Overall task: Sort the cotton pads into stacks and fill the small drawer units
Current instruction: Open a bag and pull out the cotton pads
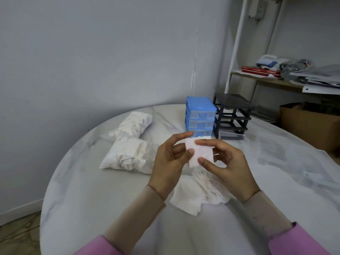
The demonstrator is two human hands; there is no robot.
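Observation:
Both hands hold a small stack of white square cotton pads [199, 153] above the table's middle. My left hand [170, 161] pinches the stack's left edge between thumb and fingers. My right hand [225, 162] pinches its right side, index finger along the top and thumb at the lower corner. A loose heap of cotton pads [200, 192] lies on the table under my hands. Behind them stands a blue drawer unit [200, 116] with three clear drawers shut. A black drawer unit [232, 115] stands to its right, its upper slots without drawers and a clear drawer [230, 134] at the bottom.
Two clear bags stuffed with cotton pads lie at the left, one near [128, 156] and one farther back [134, 123]. The round marble table [88, 190] has clear plastic sheeting [287, 155] at the right. A shelf with books [261, 70] and a cardboard box [311, 124] stand beyond.

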